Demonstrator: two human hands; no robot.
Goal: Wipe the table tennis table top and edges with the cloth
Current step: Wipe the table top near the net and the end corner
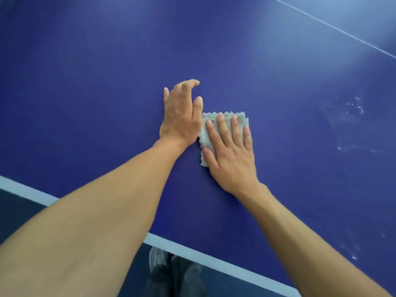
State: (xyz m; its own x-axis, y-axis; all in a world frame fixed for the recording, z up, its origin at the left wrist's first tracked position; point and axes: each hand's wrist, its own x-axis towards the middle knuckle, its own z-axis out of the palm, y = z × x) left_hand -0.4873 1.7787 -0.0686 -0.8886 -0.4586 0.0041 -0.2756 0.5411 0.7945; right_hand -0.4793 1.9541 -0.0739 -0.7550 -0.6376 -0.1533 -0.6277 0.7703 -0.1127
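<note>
A small folded grey-white cloth (207, 133) lies flat on the blue table tennis table top (85, 93). My right hand (230, 156) presses down on it with straight, spread fingers that cover most of the cloth. Just left of the cloth, my left hand (182, 115) rests on the bare table with relaxed fingers and holds nothing; its thumb side is close to the cloth's left edge.
The table's white near edge line (203, 257) runs diagonally across the bottom. A thin white line (334, 28) crosses the top right. Water droplets and wet streaks (351, 108) glisten to the right of the cloth. My shoes (162, 264) show on the floor below the edge.
</note>
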